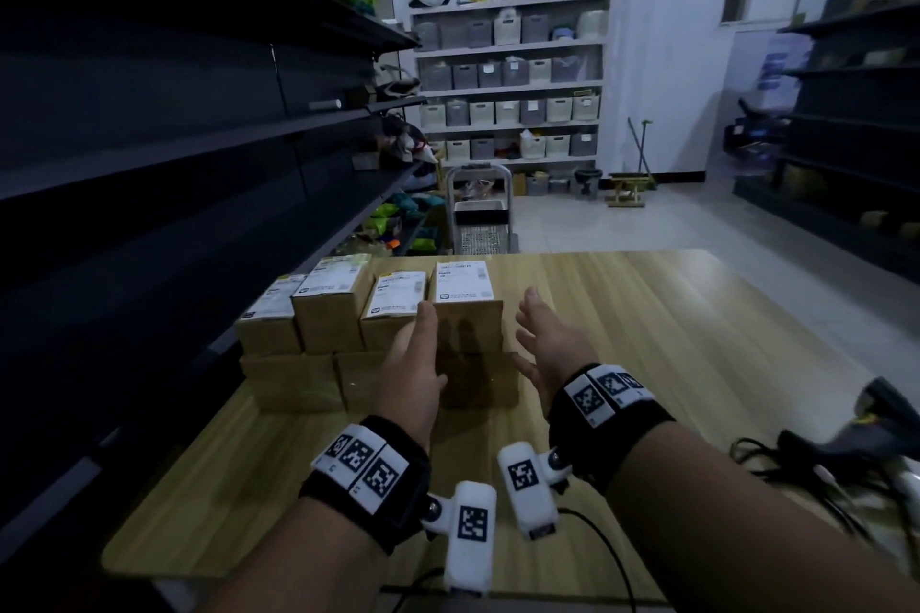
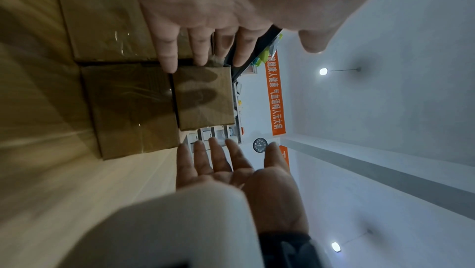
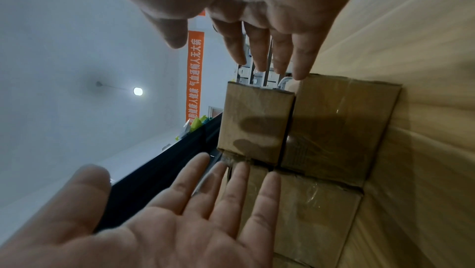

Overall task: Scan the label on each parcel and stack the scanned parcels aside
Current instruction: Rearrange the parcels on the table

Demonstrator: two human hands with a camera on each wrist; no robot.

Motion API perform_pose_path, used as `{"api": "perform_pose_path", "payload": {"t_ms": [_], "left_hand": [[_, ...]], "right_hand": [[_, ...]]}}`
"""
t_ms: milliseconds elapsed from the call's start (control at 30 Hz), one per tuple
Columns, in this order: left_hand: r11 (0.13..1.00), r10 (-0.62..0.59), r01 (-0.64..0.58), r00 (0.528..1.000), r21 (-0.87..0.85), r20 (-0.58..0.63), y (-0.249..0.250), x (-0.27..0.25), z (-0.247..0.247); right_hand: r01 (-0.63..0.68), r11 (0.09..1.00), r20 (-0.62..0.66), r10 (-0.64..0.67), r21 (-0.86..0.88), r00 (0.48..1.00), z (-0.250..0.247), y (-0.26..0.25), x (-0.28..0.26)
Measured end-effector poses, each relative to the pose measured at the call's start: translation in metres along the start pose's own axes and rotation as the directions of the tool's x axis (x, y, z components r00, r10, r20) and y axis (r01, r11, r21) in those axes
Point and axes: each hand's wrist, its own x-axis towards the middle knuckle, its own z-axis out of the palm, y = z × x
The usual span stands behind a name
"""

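Note:
Brown cardboard parcels with white labels on top stand in two layers on the wooden table [image 1: 647, 339], left of centre. The rightmost top parcel [image 1: 465, 314] [image 2: 203, 97] [image 3: 254, 124] sits on a lower parcel [image 1: 478, 378] [image 2: 133, 110] [image 3: 339, 130]. My left hand [image 1: 413, 363] [image 2: 205, 18] [image 3: 192, 211] is open with straight fingers at that parcel's left edge. My right hand [image 1: 547, 343] [image 2: 244, 171] [image 3: 270, 28] is open, palm inward, a little off its right side. Neither hand holds anything. I cannot tell whether the left fingertips touch the cardboard.
A dark handheld scanner [image 1: 871, 418] with black cables [image 1: 796, 463] lies at the table's right edge. Dark shelving [image 1: 149, 164] runs close along the left of the table. A small cart [image 1: 480, 214] stands beyond the far edge.

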Motion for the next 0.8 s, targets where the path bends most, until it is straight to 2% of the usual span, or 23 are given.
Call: {"api": "perform_pose_path", "payload": {"t_ms": [100,233,500,633,800], "left_hand": [[0.999,0.051,-0.051,0.999,-0.014,-0.010,-0.006,-0.003,0.005],[0.989,0.139,-0.140,0.990,-0.049,-0.026,-0.017,-0.009,0.017],[0.998,0.045,-0.042,0.995,-0.040,0.084,-0.048,-0.017,0.062],[0.999,0.014,-0.007,0.989,-0.050,0.147,-0.057,-0.028,0.101],[0.998,-0.022,0.000,0.953,0.070,0.302,-0.070,-0.038,0.151]], "right_hand": [[-0.064,0.990,-0.010,0.066,0.127,0.998,-0.018,0.001,-0.009],[0.010,0.972,-0.081,0.009,0.236,0.997,-0.049,0.003,-0.026],[0.178,0.934,-0.269,-0.094,0.309,0.959,-0.120,-0.003,-0.060],[0.295,0.887,-0.422,-0.129,0.356,0.897,-0.177,-0.017,-0.072],[0.356,0.866,-0.614,-0.074,0.351,0.786,-0.251,-0.030,-0.081]]}}
